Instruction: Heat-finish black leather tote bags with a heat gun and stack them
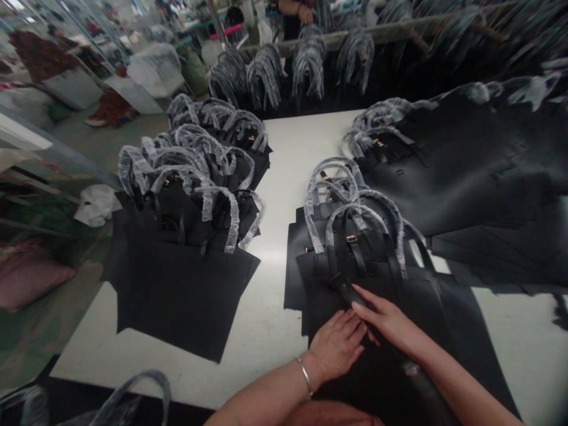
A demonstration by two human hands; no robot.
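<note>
My right hand [384,319] is closed around a black strap-like piece [344,289], whose flat end points up and left. Beside and partly under it, my left hand [338,346], with a silver bangle [305,376] at the wrist, lies with its fingers stretched out; whether its fingertips touch the strap is hard to see. Both hands are over a black bag panel [448,331] in the right-hand stack. Plastic-wrapped handles [359,216] arch up from that stack, and a short strap with a gold buckle [352,239] hangs between them.
Another stack of black bag panels [177,290] with wrapped handles covers the white table's [261,307] left side. More black panels [470,171] are piled at the right. Behind, bunches of wrapped handles [308,62] hang over a rail, near another person's hand [305,13].
</note>
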